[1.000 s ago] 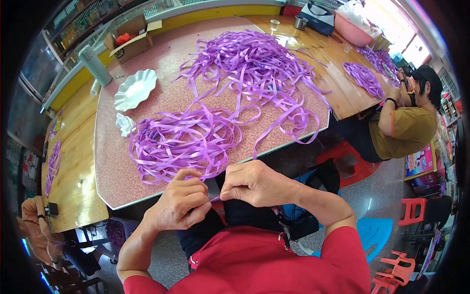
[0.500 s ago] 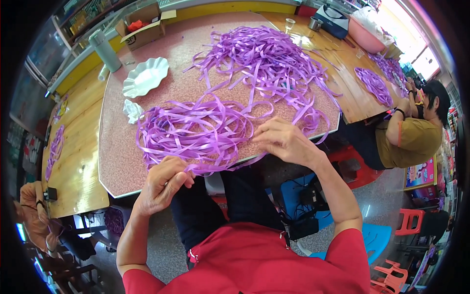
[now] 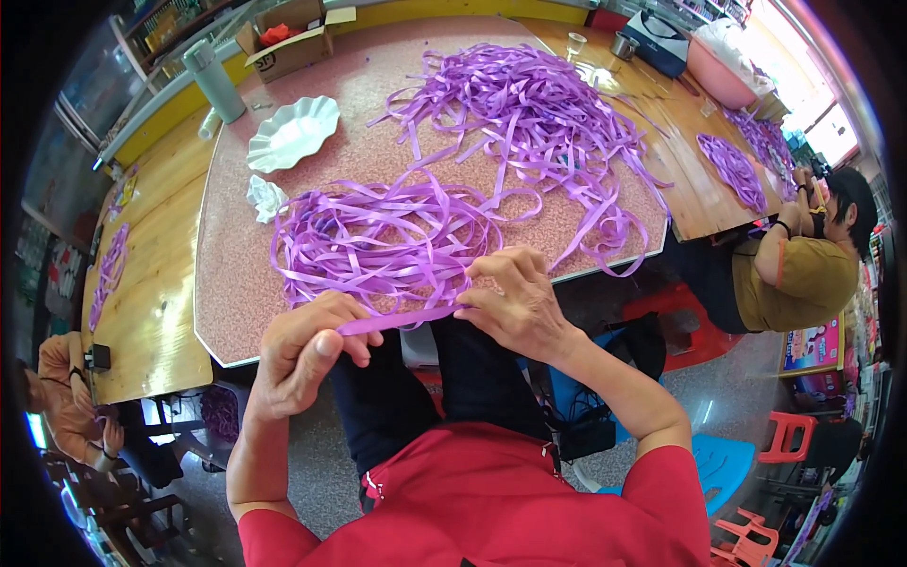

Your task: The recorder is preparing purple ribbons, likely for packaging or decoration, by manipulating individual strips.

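A length of purple ribbon (image 3: 402, 319) stretches between my two hands at the table's near edge. My left hand (image 3: 307, 350) pinches one end between thumb and fingers. Thumb and forefinger of my right hand (image 3: 510, 307) close on the other end of this stretch. Just beyond them lies a loose looped pile of purple ribbon (image 3: 378, 236) on the pink speckled tabletop (image 3: 241, 293). Farther back spreads a larger tangled heap of ribbon (image 3: 529, 104), with strands trailing toward the right edge.
Left of the ribbon are a crumpled tissue (image 3: 266, 198), a white scalloped dish (image 3: 293, 134) and a green flask (image 3: 213, 85). A cardboard box (image 3: 288, 52) stands behind. Co-workers sit at right (image 3: 794, 274) and left (image 3: 61, 378); a red stool (image 3: 694, 326) is at right.
My right hand has come left and nearer, toward my left hand. The ribbon stretch between them now shows flat and taut. The view has shifted slightly.
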Action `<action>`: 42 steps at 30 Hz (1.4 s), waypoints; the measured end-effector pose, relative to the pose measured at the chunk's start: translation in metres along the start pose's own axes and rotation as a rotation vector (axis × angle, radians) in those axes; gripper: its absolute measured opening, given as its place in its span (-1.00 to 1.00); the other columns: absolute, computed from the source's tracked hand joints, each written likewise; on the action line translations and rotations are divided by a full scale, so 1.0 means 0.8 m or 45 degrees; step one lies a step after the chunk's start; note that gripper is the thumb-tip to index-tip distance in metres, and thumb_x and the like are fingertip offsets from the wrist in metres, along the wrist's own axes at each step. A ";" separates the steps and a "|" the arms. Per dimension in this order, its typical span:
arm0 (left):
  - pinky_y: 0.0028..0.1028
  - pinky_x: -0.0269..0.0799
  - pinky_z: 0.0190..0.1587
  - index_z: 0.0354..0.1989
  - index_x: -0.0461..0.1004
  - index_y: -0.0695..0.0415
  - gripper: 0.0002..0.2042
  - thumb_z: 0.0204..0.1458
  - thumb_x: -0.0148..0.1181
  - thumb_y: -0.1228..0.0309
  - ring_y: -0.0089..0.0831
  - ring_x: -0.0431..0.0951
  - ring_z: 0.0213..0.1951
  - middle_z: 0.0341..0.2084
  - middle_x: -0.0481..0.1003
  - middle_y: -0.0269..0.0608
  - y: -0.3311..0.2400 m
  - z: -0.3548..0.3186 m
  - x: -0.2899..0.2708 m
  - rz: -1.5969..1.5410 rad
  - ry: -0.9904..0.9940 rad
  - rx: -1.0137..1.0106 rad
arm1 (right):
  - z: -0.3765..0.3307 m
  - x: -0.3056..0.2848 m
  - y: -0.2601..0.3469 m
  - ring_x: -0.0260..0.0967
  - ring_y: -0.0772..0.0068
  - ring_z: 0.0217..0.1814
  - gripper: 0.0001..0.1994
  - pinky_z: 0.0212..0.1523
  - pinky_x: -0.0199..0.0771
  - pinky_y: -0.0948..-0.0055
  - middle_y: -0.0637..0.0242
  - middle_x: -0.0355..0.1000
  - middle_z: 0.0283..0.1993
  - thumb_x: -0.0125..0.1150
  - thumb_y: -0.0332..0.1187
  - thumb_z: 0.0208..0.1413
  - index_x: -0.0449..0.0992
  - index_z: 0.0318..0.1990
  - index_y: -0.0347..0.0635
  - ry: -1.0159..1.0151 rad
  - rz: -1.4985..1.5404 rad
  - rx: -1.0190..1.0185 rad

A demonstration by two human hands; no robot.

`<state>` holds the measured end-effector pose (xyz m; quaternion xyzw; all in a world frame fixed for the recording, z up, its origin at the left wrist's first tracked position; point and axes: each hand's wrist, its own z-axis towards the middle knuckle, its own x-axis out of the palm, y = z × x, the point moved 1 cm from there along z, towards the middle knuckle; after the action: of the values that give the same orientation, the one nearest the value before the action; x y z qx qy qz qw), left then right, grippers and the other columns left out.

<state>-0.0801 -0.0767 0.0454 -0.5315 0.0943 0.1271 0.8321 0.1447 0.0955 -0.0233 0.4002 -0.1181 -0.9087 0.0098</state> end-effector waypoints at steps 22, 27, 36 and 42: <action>-0.17 0.31 0.18 0.18 0.42 0.22 -0.47 -0.02 0.33 0.37 -0.42 0.58 -0.18 -0.28 0.54 -0.30 0.029 0.060 0.078 1.096 0.091 0.604 | 0.044 -0.068 0.019 0.42 0.42 -0.35 -0.84 -0.31 0.38 0.40 0.22 0.46 -0.41 0.29 -0.39 0.19 0.61 -0.22 -0.34 0.408 0.995 0.600; -0.25 0.44 0.00 -0.07 0.51 0.24 -0.69 -0.02 0.32 0.50 -0.44 0.53 -0.48 -0.53 0.50 -0.36 0.031 0.058 0.070 0.966 0.116 0.586 | 0.038 -0.074 0.010 0.43 0.33 -0.35 -0.85 -0.31 0.38 0.35 0.16 0.46 -0.40 0.29 -0.40 0.17 0.60 -0.25 -0.35 0.375 0.876 0.472; -0.47 0.40 -0.32 -0.29 0.45 0.22 -0.81 0.19 -0.02 0.36 -0.51 0.45 -0.53 -0.61 0.46 -0.26 0.094 -0.011 -0.066 -0.181 -0.478 -0.345 | 0.030 -0.127 -0.103 0.40 0.68 -0.32 -0.91 -0.32 0.38 0.58 0.45 0.51 -0.37 0.33 -0.45 0.12 0.63 -0.28 -0.29 0.424 0.884 0.751; -0.33 0.41 -0.10 -0.36 0.37 0.11 -0.78 0.22 -0.01 0.23 -0.46 0.41 -0.56 -0.69 0.20 -0.41 0.124 -0.052 -0.152 -0.207 -0.770 -0.375 | 0.006 -0.177 -0.182 0.33 0.74 -0.33 -0.83 -0.32 0.34 0.60 0.50 0.50 -0.38 0.33 -0.35 0.16 0.65 -0.24 -0.29 0.299 0.699 0.800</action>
<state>-0.2274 -0.0886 -0.0217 -0.5899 -0.2186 0.2244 0.7442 0.2482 0.2543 0.0499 0.4381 -0.4892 -0.7407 0.1421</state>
